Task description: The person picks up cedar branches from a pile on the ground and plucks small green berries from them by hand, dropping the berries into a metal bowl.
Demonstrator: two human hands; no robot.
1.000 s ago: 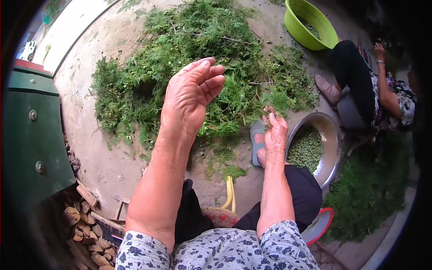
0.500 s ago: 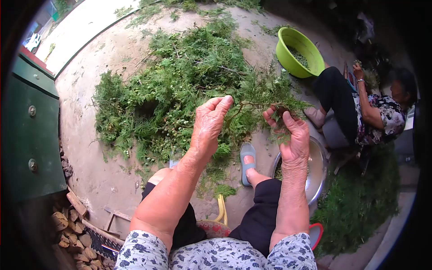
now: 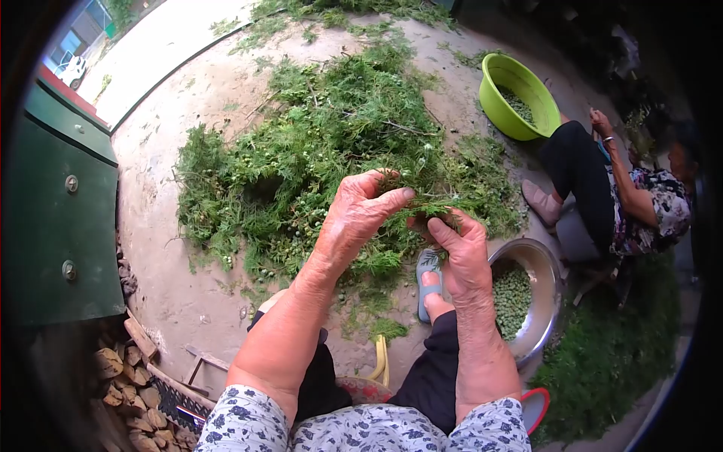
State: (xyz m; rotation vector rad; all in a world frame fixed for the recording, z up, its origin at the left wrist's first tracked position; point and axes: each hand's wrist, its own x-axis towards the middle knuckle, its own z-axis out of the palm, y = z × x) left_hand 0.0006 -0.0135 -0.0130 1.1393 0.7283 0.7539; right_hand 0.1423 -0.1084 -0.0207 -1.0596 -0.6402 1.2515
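My left hand (image 3: pixel 361 203) is closed, thumb against fingers, on a green conifer sprig (image 3: pixel 431 206) in front of my knees. On the sprig's other side, my right hand (image 3: pixel 461 248) pinches it between thumb and fingers. The leafy spray spans the short gap between both hands; part of it is hidden by the fingers. Beyond them spreads a large heap of cut conifer branches (image 3: pixel 301 143) with small pale green cones among the leaves. Beside my right forearm stands a metal basin (image 3: pixel 556 301) holding many small green cones (image 3: pixel 512 301).
A lime green basin (image 3: pixel 495 113) with green cones stands at the upper right. Near it a co-worker (image 3: pixel 648 203) sits low, one hand raised. More greenery (image 3: pixel 602 369) lies at the lower right. Left are a dark green metal door (image 3: pixel 68 226) and chopped wood (image 3: pixel 139 388).
My hands have drawn closer together, the right one moving left and lower with its fingers closing on the sprig. The view has shifted, and more of the metal basin shows.
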